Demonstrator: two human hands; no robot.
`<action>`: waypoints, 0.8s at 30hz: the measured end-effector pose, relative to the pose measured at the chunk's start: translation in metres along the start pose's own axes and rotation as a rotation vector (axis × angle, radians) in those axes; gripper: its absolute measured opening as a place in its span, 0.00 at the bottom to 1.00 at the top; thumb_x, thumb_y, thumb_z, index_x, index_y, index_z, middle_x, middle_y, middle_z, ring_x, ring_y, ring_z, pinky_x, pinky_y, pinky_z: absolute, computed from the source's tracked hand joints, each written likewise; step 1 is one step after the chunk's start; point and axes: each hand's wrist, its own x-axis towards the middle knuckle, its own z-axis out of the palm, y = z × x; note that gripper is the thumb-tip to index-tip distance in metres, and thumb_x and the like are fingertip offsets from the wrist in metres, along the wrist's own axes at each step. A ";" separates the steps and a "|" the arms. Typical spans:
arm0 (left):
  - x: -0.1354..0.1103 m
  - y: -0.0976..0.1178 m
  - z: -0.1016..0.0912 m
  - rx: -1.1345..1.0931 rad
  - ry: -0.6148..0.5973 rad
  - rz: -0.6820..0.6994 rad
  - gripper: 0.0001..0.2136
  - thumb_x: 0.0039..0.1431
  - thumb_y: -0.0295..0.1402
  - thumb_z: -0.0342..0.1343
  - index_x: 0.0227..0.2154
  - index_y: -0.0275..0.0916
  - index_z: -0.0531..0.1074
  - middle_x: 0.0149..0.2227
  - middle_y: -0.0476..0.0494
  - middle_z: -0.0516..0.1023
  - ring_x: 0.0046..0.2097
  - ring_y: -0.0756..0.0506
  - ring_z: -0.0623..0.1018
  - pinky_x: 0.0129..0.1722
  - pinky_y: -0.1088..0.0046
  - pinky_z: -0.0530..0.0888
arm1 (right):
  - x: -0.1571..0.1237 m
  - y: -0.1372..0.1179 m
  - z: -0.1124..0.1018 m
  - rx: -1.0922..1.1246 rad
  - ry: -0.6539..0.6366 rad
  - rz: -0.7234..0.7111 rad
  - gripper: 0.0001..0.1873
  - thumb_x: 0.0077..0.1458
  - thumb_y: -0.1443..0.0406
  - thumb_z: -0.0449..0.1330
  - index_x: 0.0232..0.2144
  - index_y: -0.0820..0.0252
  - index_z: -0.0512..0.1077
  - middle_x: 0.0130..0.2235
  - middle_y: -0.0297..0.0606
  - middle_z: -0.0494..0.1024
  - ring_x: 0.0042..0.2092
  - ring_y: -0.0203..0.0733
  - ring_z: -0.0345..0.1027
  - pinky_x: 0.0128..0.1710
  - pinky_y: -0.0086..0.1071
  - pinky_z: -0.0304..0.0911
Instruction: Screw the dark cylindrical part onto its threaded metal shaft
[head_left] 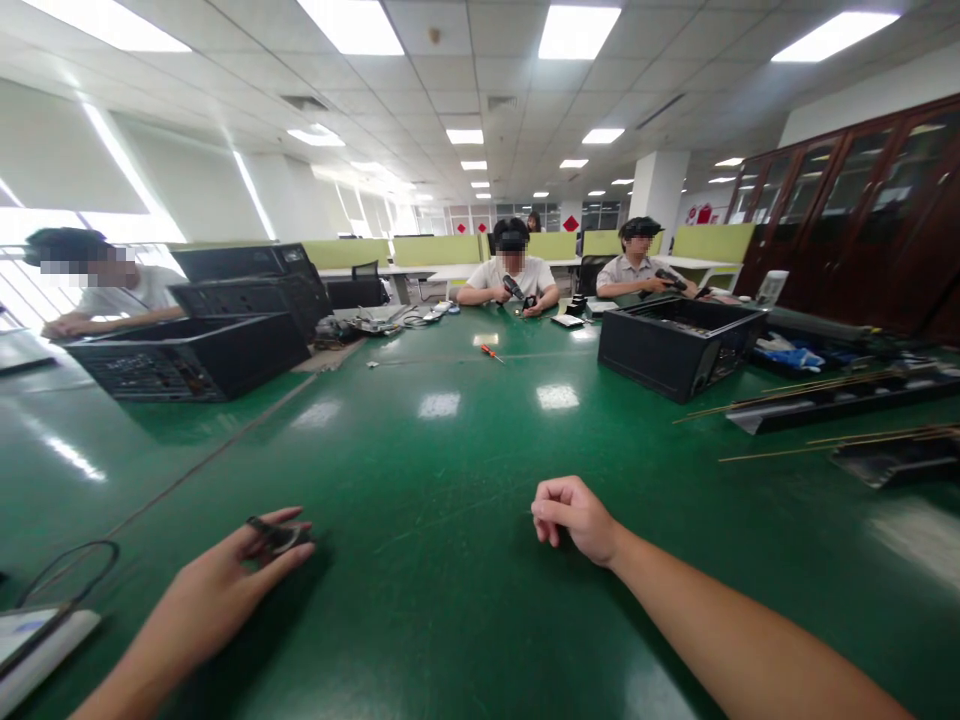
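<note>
My left hand (217, 585) is above the green tabletop at the lower left. Its fingers and thumb are closed around a small dark part with a curved, paler edge (283, 537); the exact kind is not clear. To the right, my right hand (576, 515) hangs just over the table with its fingers curled in and the thumb against them. Whatever those fingers hold, if anything, is hidden. An orange-handled screwdriver (491, 352) lies farther back, out of reach of both hands.
Black computer cases stand at the left (199, 350) and right (675, 345). Metal channels (810, 398) with thin rods lie at the right edge. A white-edged device (52, 645) and a cable are at the lower left. Three people sit around the table; two hold power drills.
</note>
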 end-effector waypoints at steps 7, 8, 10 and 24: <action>-0.003 0.087 0.129 -0.346 -0.310 0.190 0.22 0.45 0.41 0.65 0.44 0.38 0.73 0.41 0.40 0.83 0.43 0.39 0.81 0.44 0.63 0.77 | 0.001 0.007 -0.004 -0.032 0.109 -0.051 0.08 0.50 0.63 0.63 0.31 0.61 0.69 0.25 0.31 0.73 0.23 0.33 0.64 0.25 0.27 0.58; -0.010 0.098 0.145 -0.401 -0.369 0.218 0.20 0.46 0.37 0.65 0.43 0.38 0.72 0.40 0.41 0.82 0.42 0.40 0.81 0.43 0.65 0.76 | 0.001 0.009 -0.006 -0.058 0.162 -0.060 0.09 0.50 0.66 0.62 0.36 0.60 0.69 0.27 0.31 0.73 0.26 0.33 0.65 0.27 0.28 0.60; -0.025 0.115 0.167 -0.426 -0.465 0.263 0.17 0.45 0.33 0.66 0.40 0.38 0.75 0.37 0.44 0.82 0.37 0.43 0.80 0.39 0.68 0.75 | 0.001 0.014 -0.010 -0.140 0.248 -0.069 0.20 0.47 0.71 0.59 0.44 0.58 0.66 0.32 0.31 0.72 0.29 0.34 0.66 0.30 0.28 0.61; -0.030 0.113 0.161 -0.457 -0.609 0.440 0.14 0.47 0.31 0.68 0.40 0.39 0.80 0.36 0.45 0.81 0.38 0.43 0.77 0.39 0.69 0.69 | -0.017 -0.008 0.008 -0.589 0.049 -0.131 0.24 0.42 0.79 0.57 0.43 0.55 0.66 0.39 0.32 0.74 0.39 0.39 0.69 0.40 0.31 0.63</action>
